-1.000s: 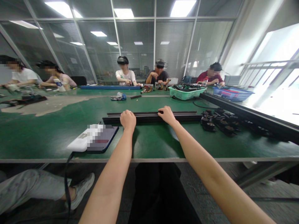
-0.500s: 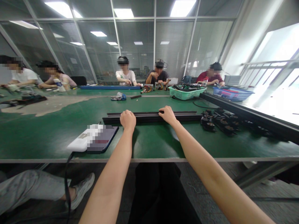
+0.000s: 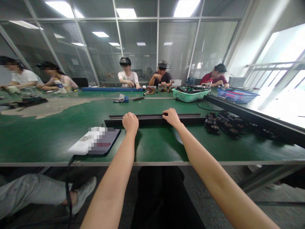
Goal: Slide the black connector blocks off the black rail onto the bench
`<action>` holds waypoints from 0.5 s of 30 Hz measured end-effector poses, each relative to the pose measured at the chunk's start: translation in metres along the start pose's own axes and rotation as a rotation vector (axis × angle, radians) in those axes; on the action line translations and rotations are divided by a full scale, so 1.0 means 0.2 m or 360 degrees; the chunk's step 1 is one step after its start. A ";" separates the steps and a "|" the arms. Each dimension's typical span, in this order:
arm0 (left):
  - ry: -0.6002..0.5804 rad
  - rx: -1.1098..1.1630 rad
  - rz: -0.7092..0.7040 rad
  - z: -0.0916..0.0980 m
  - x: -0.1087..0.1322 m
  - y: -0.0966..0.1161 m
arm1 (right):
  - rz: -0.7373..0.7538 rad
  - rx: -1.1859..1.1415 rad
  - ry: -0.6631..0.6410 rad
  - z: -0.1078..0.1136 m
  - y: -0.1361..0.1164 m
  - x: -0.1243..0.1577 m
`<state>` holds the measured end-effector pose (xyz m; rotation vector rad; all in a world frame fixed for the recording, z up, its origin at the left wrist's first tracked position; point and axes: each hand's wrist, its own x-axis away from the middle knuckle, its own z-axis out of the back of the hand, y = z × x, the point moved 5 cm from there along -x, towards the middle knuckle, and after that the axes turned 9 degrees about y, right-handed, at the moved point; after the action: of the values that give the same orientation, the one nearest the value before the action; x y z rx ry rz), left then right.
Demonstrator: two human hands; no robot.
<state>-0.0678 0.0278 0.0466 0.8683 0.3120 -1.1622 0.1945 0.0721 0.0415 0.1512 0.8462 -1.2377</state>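
Observation:
A long black metal rail (image 3: 154, 120) lies crosswise on the green-topped workbench (image 3: 40, 136), just in front of me. My left hand (image 3: 130, 123) is curled over the rail near its middle. Farther along, my right hand (image 3: 172, 117) rests on it with the fingers bent over its far side. Both forearms reach out bare from the bench's near edge. The hands partly hide the rail's top face.
Left of my arm lies a white and dark device (image 3: 95, 141), partly pixelated, with a black cable. Black brackets (image 3: 214, 128) and a second black rail (image 3: 252, 117) lie right. Beyond stand a green basket (image 3: 190, 94) and a blue basket (image 3: 235, 94); several co-workers sit across the bench.
My right hand has shifted slightly right along the rail. My left hand and the rail stay almost still.

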 end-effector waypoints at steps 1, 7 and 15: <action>-0.0001 -0.0006 0.0000 0.00 0.00 0.00 | -0.0001 0.0004 -0.0005 0.00 0.00 0.00; 0.0013 0.0002 -0.0023 0.00 0.00 0.00 | -0.0012 0.0030 -0.0015 0.01 0.03 0.00; 0.0009 -0.0034 -0.0023 0.00 0.00 0.00 | -0.0016 0.0047 -0.0032 0.01 0.03 -0.01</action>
<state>-0.0674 0.0282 0.0467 0.8519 0.3352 -1.1681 0.2006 0.0746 0.0420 0.1583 0.8127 -1.2599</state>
